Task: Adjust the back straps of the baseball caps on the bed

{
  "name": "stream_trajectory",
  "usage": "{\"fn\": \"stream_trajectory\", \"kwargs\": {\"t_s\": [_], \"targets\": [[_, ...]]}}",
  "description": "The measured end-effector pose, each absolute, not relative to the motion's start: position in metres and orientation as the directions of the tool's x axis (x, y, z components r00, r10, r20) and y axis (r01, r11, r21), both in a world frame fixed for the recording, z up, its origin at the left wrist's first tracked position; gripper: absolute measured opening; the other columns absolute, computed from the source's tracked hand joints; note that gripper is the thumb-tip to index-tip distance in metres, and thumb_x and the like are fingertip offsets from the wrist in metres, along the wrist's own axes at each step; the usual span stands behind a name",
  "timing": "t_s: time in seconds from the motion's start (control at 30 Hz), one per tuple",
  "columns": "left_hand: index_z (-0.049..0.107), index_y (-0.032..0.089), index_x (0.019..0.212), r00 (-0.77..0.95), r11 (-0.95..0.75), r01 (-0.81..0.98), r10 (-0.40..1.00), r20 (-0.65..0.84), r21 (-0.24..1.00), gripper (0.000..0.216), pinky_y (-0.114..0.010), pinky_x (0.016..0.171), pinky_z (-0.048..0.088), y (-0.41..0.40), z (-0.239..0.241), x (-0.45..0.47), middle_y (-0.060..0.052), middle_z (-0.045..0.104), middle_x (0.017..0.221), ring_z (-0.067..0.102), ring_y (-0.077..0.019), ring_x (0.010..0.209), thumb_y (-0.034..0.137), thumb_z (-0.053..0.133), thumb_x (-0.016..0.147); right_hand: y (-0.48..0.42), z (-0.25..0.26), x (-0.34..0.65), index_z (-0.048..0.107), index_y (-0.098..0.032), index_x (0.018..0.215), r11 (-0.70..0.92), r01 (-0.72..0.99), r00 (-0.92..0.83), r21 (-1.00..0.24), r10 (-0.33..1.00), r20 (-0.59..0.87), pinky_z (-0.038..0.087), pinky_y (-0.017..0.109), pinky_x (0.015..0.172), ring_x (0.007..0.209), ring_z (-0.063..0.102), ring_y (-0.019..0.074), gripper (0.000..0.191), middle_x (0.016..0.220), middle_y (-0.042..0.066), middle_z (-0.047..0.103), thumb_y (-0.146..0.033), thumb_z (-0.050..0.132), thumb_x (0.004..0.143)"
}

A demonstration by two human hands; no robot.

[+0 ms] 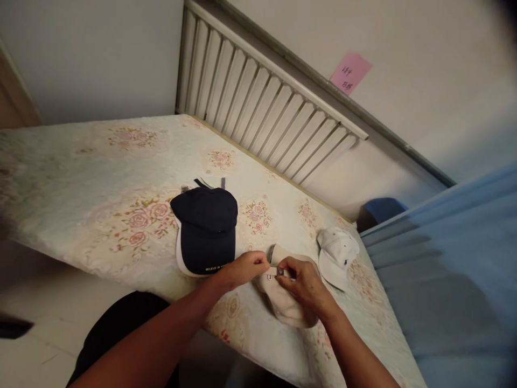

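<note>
A beige cap (285, 307) lies near the front edge of a floral mattress (100, 178), its back strap and metal buckle (270, 277) facing up. My left hand (246, 268) pinches the strap at the left of the buckle. My right hand (305, 283) rests on the cap and pinches the strap at the buckle's right. Both hands are closed on the strap. A navy cap (207, 229) with a white under-brim lies just left of my hands. A white cap (337, 254) sits to the right, beyond my right hand.
A white slatted bed frame (266, 102) leans along the wall behind the mattress. A pink sticky note (350, 71) is on the wall. A blue object (382, 210) sits in the gap at the right, beside a blue cloth surface (456, 258). Pale floor lies at lower left.
</note>
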State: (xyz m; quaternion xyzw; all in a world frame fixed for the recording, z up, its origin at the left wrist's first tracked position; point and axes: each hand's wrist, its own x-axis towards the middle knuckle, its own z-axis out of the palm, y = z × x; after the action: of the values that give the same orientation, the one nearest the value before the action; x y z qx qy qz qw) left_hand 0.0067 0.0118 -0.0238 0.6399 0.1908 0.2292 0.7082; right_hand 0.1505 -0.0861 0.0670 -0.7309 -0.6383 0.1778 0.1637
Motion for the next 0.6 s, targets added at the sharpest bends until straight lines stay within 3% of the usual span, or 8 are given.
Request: {"fn": "stream_trajectory", "kwargs": {"t_s": [0.6], "targets": [[0.047,0.017,0.066,0.818,0.139,-0.096,0.575,-0.002,0.986,0.014,-0.024,0.056,0.023,0.0114,-0.0284,0.0088,0.006,0.039,0.063,0.032,-0.0094,0.060,0.029,0.053,0.070,-0.0845,0.0644,0.1539,0.063,-0.019,0.079,-0.173,0.762,0.115,-0.624,0.984,-0.133,0.033,0.024,0.059,0.063,0.044,0.0112,0.009,0.066,-0.004,0.052,-0.019,0.059,0.071]]}}
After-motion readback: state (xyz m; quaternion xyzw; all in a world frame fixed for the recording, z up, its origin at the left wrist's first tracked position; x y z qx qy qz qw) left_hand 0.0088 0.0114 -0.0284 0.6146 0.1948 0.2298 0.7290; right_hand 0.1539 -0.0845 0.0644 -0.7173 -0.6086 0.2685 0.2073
